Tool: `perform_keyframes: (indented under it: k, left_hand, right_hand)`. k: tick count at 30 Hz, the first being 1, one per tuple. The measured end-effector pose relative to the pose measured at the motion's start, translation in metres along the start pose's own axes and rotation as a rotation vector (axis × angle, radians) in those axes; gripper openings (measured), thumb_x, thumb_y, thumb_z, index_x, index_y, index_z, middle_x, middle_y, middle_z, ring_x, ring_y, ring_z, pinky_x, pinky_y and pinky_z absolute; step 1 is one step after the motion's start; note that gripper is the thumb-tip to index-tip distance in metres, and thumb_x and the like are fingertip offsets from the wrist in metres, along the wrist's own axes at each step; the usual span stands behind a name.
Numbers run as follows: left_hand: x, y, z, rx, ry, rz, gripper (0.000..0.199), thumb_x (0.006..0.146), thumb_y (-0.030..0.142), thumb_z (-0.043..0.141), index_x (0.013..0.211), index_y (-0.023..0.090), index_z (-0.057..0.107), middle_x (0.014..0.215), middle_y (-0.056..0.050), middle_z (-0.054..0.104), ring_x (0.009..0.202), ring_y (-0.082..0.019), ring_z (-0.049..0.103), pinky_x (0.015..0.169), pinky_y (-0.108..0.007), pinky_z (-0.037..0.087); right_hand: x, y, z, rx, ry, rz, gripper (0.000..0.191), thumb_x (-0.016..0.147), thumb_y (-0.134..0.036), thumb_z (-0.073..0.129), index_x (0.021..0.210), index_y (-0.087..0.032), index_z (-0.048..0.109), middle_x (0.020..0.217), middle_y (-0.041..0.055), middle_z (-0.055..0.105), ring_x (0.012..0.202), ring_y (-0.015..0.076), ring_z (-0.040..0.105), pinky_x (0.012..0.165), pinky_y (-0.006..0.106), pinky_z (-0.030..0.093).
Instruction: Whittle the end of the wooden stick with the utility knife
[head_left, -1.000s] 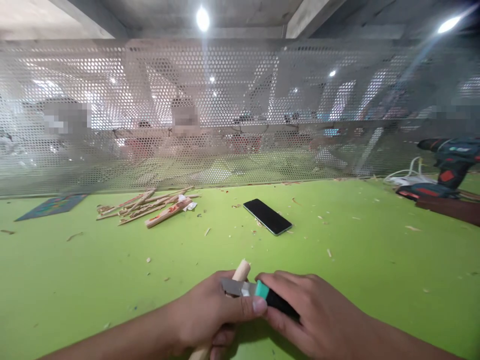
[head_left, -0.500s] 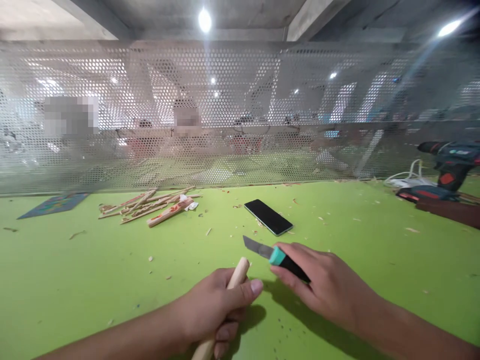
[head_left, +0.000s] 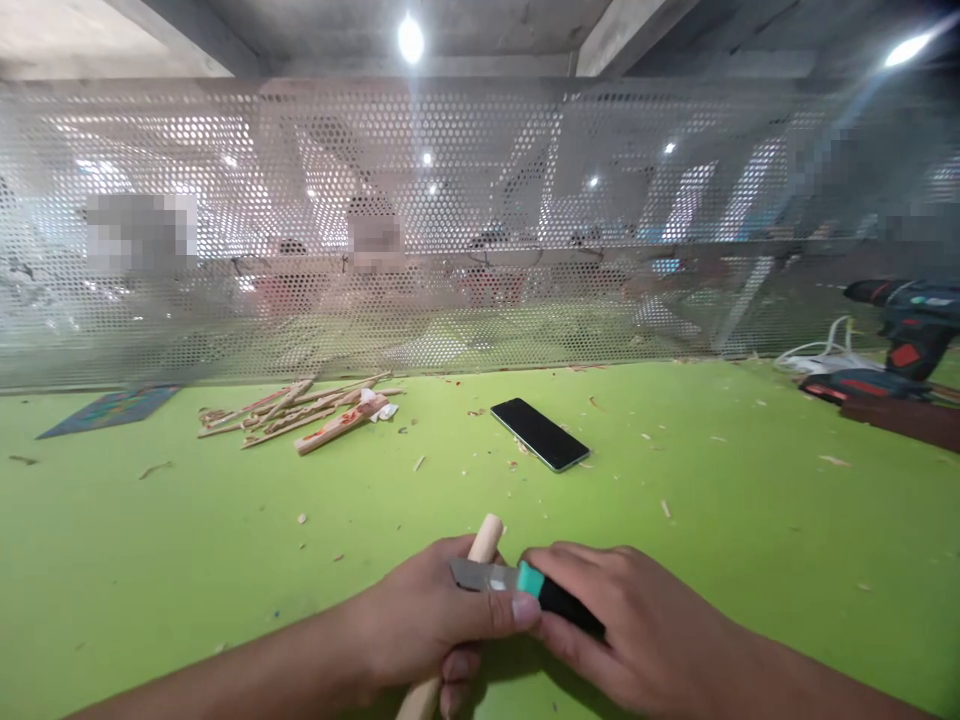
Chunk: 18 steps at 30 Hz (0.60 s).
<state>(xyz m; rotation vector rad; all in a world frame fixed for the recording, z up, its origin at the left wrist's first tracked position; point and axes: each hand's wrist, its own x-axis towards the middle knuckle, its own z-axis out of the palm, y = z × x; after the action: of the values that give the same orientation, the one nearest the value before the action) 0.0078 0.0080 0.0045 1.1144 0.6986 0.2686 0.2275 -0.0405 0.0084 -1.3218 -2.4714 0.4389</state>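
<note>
Left hand (head_left: 439,620): your fingers are curled shut around the stick (head_left: 487,538), thumb stretched out to the knife (head_left: 529,579).
Right hand (head_left: 626,625): your fingers are wrapped around the knife's handle.
Stick: slanting through your left fist, one end showing above it, the other below.
Knife: its blade lies across the stick near the upper end, tip to your left.
Phone (head_left: 540,435): flat on the table (head_left: 225,560), beyond your hands.
Drill (head_left: 909,335): far right.
</note>
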Motion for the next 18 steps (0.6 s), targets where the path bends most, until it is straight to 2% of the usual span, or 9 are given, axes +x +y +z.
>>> perform_keyframes:
  k: [3,7,11,14,16,18]
  left_hand:
    - [0.001,-0.001,0.003,0.009,0.056,0.006,0.054,0.073,0.063,0.086,0.084,0.022,0.051,0.043,0.013,0.036,0.034,-0.005,0.029,0.033,-0.015,0.04]
    - [0.004,-0.004,0.005,-0.008,0.068,0.05,0.058,0.077,0.067,0.079,0.07,0.022,0.045,0.046,0.012,0.036,0.033,-0.005,0.035,0.032,-0.017,0.042]
    - [0.004,-0.007,0.004,-0.021,-0.002,0.015,0.058,0.09,0.069,0.062,0.065,0.019,0.047,0.045,0.007,0.043,0.032,-0.006,0.041,0.034,-0.017,0.038]
    - [0.005,-0.011,0.0,0.063,-0.012,0.001,0.06,0.091,0.073,0.058,0.066,0.019,0.048,0.046,0.005,0.047,0.03,-0.008,0.043,0.034,-0.019,0.036]
    - [0.007,-0.013,-0.003,0.109,0.007,0.011,0.059,0.087,0.075,0.061,0.072,0.019,0.05,0.05,0.005,0.051,0.031,-0.008,0.043,0.036,-0.02,0.037]
    - [0.008,-0.014,-0.005,0.114,0.011,0.033,0.058,0.083,0.075,0.067,0.076,0.019,0.051,0.051,0.004,0.053,0.032,-0.007,0.044,0.037,-0.02,0.038]
  right_hand:
    - [0.0,-0.002,0.004,-0.031,0.03,0.02,0.019,0.105,-0.035,0.051,0.104,-0.019,0.062,0.091,0.0055,0.072,0.073,0.0227,0.067,0.062,0.033,0.042]
    - [0.003,0.003,0.007,-0.012,0.1,0.043,0.028,0.109,-0.041,0.046,0.104,-0.019,0.062,0.09,0.0063,0.073,0.075,0.0231,0.068,0.062,0.033,0.045]
    - [0.009,0.023,-0.003,0.05,0.17,0.189,0.046,0.111,-0.052,0.038,0.095,-0.019,0.064,0.078,0.0054,0.071,0.061,0.0191,0.065,0.053,0.029,0.046]
    - [0.01,0.033,-0.012,0.024,0.255,0.261,0.044,0.109,-0.052,0.042,0.088,-0.02,0.063,0.075,0.0043,0.07,0.062,0.0193,0.064,0.054,0.029,0.045]
    - [0.008,0.031,-0.013,0.078,0.218,0.23,0.042,0.11,-0.05,0.042,0.088,-0.02,0.061,0.072,0.0023,0.068,0.06,0.0173,0.061,0.054,0.027,0.043]
    - [0.006,0.023,-0.011,0.107,0.157,0.138,0.038,0.109,-0.05,0.045,0.091,-0.021,0.061,0.076,0.0023,0.068,0.063,0.0173,0.061,0.057,0.028,0.042]
